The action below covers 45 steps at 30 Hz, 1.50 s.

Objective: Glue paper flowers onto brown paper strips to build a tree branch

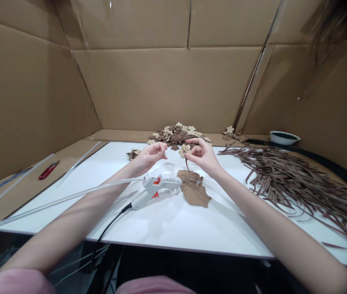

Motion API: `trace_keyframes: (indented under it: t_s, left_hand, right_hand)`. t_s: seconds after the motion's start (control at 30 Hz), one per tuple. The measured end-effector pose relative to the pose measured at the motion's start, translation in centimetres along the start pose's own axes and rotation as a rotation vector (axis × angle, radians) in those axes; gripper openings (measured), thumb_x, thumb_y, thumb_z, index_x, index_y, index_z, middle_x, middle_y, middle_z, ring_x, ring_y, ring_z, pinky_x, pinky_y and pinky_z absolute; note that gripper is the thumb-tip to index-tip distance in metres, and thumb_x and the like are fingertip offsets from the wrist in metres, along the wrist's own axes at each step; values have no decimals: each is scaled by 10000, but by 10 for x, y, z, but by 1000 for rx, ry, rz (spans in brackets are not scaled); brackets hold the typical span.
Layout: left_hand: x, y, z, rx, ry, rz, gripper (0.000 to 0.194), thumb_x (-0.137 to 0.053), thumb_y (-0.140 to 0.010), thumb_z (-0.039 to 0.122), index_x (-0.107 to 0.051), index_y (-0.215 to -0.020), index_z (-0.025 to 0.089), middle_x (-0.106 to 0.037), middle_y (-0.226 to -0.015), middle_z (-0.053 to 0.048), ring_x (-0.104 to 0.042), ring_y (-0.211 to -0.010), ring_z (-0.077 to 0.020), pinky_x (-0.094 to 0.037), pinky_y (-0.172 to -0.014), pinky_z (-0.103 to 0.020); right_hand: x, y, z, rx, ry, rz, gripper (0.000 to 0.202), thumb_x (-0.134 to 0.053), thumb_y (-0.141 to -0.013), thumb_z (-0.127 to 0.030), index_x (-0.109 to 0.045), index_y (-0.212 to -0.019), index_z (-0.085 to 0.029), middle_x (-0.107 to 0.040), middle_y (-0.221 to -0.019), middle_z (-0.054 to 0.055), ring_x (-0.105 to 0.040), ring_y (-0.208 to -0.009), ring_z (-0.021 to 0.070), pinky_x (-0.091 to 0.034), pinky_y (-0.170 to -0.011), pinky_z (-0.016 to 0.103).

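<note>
Between the thumb and fingers of my right hand (203, 154) is a cream flower cutout (185, 151), with a thin brown strip hanging below it. My left hand (151, 156) is pinched closed to the left of the flower, apart from it; whatever its fingertips hold is too small to make out. Below both hands a white hot glue gun (156, 188) with an orange trigger lies on the white table (173, 232), a long clear glue stick running out of its back. Its nozzle points at a crumpled brown scrap (195, 190) marked with glue.
Brown and cream flower cutouts (182, 134) are heaped at the back. Many brown strips (302, 179) spread over the right side, near a white bowl (284, 137). A red cutter (49, 170) and clear glue sticks (14, 185) lie left. Cardboard walls (161, 85) enclose the table.
</note>
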<state>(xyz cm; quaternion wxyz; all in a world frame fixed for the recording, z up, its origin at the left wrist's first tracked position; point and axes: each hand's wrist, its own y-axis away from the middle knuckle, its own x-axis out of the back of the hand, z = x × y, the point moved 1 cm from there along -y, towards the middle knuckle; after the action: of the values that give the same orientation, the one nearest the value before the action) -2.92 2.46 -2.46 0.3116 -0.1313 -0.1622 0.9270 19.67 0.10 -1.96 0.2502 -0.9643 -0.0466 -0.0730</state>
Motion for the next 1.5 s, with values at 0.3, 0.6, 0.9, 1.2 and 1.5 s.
trace_keyframes:
  t_s: [0.3,0.6,0.9,1.2,1.5]
  left_hand:
    - [-4,2,3,36,-23,-43,197,-763,-771,256,-596,-770,151,-492,-1424,-116,-498,-1252,-262,-422,-971,-358]
    - [-7,1,3,-43,-58,-64,184,-750,-789,266,-602,-795,157,-617,-1292,-129,-594,-1114,-236,-440,-897,-340]
    - [-20,7,19,-61,-259,-75,161,-710,-823,231,-568,-797,159,-629,-1297,-141,-564,-1207,-270,-416,-925,-359]
    - [-23,9,23,-74,-392,-115,160,-696,-829,276,-590,-808,158,-619,-1311,-167,-557,-1228,-302,-402,-960,-395]
    - [-23,11,29,-127,-657,-133,137,-678,-836,315,-653,-807,183,-664,-1224,-126,-545,-1117,-285,-346,-972,-401]
  right_hand:
    - [3,-1,-10,-114,-175,-40,580,-817,-623,-415,-562,-1094,-192,-577,-630,-54,-534,-585,124,-391,-548,261]
    - [1,1,-8,-117,-177,-148,605,-815,-646,-409,-548,-1143,-191,-648,-676,-30,-572,-599,132,-409,-570,262]
    - [-2,1,-6,-174,-247,-214,343,-784,-705,-376,-701,-946,-146,-713,-887,61,-622,-761,148,-455,-668,278]
    - [-3,1,0,-251,-294,-222,294,-788,-719,-342,-745,-959,-177,-736,-947,68,-676,-859,170,-516,-812,310]
    - [-4,2,-6,-307,-362,-271,363,-800,-717,-389,-746,-998,-165,-741,-1023,92,-698,-903,183,-530,-940,349]
